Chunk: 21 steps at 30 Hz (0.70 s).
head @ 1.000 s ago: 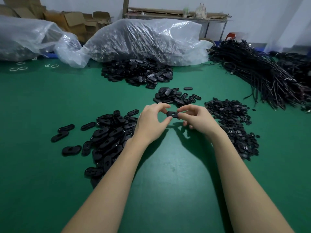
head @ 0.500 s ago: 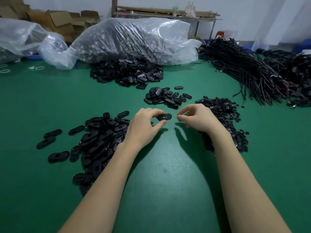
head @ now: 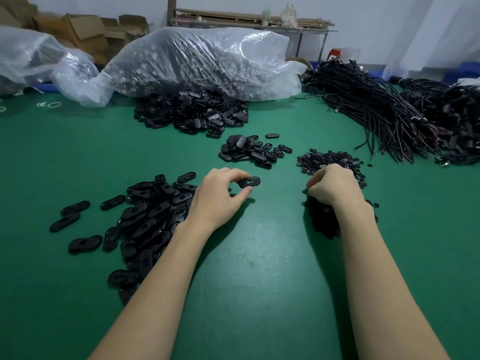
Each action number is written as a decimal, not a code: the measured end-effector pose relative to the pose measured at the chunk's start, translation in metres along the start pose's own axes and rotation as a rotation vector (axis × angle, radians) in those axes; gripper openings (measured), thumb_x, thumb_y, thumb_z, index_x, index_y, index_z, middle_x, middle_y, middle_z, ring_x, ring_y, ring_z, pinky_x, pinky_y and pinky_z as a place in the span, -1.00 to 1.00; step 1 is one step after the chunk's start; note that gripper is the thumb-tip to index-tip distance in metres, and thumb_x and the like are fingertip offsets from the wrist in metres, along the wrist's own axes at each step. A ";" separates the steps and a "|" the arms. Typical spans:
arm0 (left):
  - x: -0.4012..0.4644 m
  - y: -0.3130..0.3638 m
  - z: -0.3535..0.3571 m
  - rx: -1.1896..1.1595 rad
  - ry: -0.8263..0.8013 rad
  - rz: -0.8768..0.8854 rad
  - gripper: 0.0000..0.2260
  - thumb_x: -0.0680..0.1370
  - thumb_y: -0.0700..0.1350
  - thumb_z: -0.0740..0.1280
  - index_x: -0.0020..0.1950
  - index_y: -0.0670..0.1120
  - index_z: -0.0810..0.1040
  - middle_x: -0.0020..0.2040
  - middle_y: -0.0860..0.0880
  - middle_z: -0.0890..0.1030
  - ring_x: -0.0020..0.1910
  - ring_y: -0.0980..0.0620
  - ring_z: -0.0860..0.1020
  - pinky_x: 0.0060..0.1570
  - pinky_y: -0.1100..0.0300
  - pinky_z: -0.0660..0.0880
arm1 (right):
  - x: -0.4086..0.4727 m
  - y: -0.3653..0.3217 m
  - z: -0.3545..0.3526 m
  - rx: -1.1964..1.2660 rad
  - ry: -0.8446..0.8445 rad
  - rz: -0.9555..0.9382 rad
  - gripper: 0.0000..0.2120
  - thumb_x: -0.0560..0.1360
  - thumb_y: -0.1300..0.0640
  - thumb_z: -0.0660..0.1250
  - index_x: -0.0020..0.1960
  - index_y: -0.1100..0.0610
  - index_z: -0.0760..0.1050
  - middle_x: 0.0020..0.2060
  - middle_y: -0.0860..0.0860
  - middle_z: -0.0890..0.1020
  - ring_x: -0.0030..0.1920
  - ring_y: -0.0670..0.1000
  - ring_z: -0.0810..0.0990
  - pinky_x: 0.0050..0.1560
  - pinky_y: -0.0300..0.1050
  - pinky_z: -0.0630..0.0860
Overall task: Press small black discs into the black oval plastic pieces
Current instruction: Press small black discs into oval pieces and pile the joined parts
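Observation:
My left hand [head: 219, 196] pinches one black oval piece [head: 250, 182] between thumb and fingers, just above the green table. A pile of loose oval pieces [head: 145, 214] lies to its left. My right hand [head: 332, 184] rests with curled fingers on the pile of small black discs [head: 330, 158]; its fingertips are hidden among the discs, so whether it holds one cannot be told. A small heap of oval pieces [head: 249, 150] lies beyond both hands.
A bigger heap of oval pieces [head: 192, 111] spills from a clear plastic bag [head: 202, 61] at the back. Bundled black cables [head: 376, 110] fill the right rear. A second bag [head: 31, 58] and cardboard boxes [head: 85, 29] sit at back left. Green table [head: 259, 268] lies between my forearms.
My hands have parted. The left hand keeps the oval piece alone, while the right hand has moved right and down onto the disc pile.

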<state>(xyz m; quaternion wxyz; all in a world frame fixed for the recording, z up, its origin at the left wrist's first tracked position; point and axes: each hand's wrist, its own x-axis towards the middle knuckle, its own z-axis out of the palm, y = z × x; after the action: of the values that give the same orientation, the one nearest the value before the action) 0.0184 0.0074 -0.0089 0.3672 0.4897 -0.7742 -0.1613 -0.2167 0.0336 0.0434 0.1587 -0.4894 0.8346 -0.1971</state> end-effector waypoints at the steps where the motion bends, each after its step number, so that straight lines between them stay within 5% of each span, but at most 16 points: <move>1: 0.000 0.000 0.000 0.000 0.002 -0.002 -0.82 0.55 0.04 0.43 0.15 0.12 0.65 0.00 0.19 0.63 0.09 0.10 0.50 0.04 0.06 0.50 | 0.001 0.001 0.000 0.014 0.009 -0.003 -0.76 0.49 0.31 0.37 0.02 0.04 0.71 0.06 0.14 0.65 0.05 0.20 0.62 0.09 0.05 0.61; 10: 0.001 -0.002 0.000 0.021 0.024 -0.016 -0.82 0.58 0.05 0.40 0.17 0.11 0.65 0.00 0.21 0.60 0.09 0.10 0.49 -0.03 0.10 0.44 | 0.002 0.002 0.002 0.083 0.043 -0.120 -0.73 0.52 0.27 0.29 0.00 -0.02 0.69 0.03 0.04 0.69 -0.07 0.06 0.64 -0.07 -0.08 0.60; 12: 0.001 -0.001 0.000 0.047 0.027 -0.023 -0.82 0.58 0.06 0.39 0.17 0.11 0.65 -0.02 0.24 0.57 0.08 0.12 0.47 -0.07 0.13 0.36 | 0.002 -0.001 0.003 0.211 0.024 -0.146 -0.76 0.54 0.27 0.29 -0.03 0.00 0.68 -0.05 0.03 0.71 -0.17 -0.02 0.65 -0.16 -0.17 0.56; 15: 0.000 -0.001 0.000 0.071 0.034 -0.032 -0.82 0.59 0.07 0.39 0.17 0.13 0.65 -0.05 0.27 0.54 0.06 0.15 0.44 -0.08 0.16 0.29 | -0.003 -0.006 0.007 0.485 -0.093 -0.146 -0.80 0.50 0.29 0.36 -0.06 0.04 0.69 -0.20 0.01 0.75 -0.19 -0.04 0.72 -0.02 -0.14 0.66; 21: 0.001 0.001 -0.001 0.052 0.052 -0.044 -0.82 0.57 0.07 0.41 0.15 0.12 0.67 -0.06 0.28 0.56 0.04 0.19 0.46 -0.11 0.16 0.34 | -0.007 -0.013 0.022 0.804 -0.248 -0.178 -0.79 0.45 0.39 0.43 0.00 0.16 0.69 -0.20 0.03 0.67 -0.20 -0.09 0.69 -0.13 -0.31 0.62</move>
<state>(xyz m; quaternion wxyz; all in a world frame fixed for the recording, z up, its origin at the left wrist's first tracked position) 0.0187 0.0074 -0.0071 0.3707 0.5198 -0.7575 -0.1363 -0.1935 0.0303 0.0308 0.4184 -0.4784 0.6205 -0.4594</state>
